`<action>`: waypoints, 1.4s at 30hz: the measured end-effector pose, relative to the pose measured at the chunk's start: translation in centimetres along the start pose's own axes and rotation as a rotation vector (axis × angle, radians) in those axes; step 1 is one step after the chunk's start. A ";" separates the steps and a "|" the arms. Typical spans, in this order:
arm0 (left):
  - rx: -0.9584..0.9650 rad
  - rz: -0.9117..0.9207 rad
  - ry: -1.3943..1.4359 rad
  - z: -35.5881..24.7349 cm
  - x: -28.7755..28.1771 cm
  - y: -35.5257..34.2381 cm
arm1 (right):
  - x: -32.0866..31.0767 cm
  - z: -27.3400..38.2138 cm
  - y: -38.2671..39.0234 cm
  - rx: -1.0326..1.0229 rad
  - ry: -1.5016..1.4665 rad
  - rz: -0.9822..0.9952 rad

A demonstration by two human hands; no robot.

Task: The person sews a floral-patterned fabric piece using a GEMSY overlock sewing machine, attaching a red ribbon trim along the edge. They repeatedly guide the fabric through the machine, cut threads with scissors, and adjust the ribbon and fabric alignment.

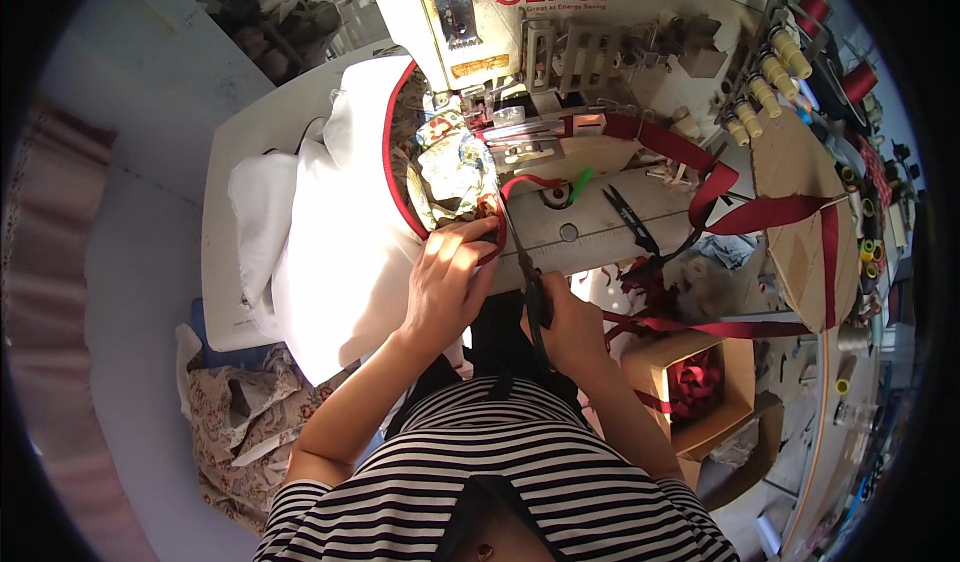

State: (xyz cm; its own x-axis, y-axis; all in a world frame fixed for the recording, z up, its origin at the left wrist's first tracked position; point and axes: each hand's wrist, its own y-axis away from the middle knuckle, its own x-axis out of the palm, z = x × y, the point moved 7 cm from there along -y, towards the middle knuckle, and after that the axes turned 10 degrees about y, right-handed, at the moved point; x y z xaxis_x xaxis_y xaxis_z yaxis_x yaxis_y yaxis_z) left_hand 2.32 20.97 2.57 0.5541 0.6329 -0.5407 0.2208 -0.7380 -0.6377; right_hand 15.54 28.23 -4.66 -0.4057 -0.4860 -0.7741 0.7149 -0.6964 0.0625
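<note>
My left hand (448,282) pinches the red-bound edge (492,242) of a floral-and-white fabric piece (340,222) lying across the sewing table (240,302). My right hand (568,327) grips black scissors (535,292) by the handles, their blades angled up beside the red binding, close to my left fingertips. A strip of red binding curves from a metal guide at the sewing machine (450,42) toward that fabric edge. Whether the blades touch the binding, I cannot tell.
Black snips (628,222) and a green-handled tool (580,184) lie right of the fabric. Red tape (760,217) drapes over a cardboard piece (790,162). An open box (650,362) with red tape sits lower right. Several spools line the right side; loose floral cloth (240,412) is lower left.
</note>
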 end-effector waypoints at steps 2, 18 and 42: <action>0.019 0.004 -0.009 -0.1 0.1 0.0 | -0.1 -0.2 0.0 -0.008 0.012 -0.032; 0.068 0.081 -0.265 -1.2 0.7 -0.4 | 2.0 -4.2 0.7 0.146 -0.380 -0.061; 0.178 0.070 -0.463 -0.1 0.5 -4.5 | 2.0 -3.8 0.8 0.164 -0.442 -0.025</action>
State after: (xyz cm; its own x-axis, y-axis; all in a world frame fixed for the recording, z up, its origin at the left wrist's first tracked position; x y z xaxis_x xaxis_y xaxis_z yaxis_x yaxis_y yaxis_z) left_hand 1.67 24.55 5.22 0.1391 0.6506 -0.7466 0.0330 -0.7565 -0.6531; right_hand 17.46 28.73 -8.58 -0.6505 -0.6218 -0.4362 0.6172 -0.7674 0.1736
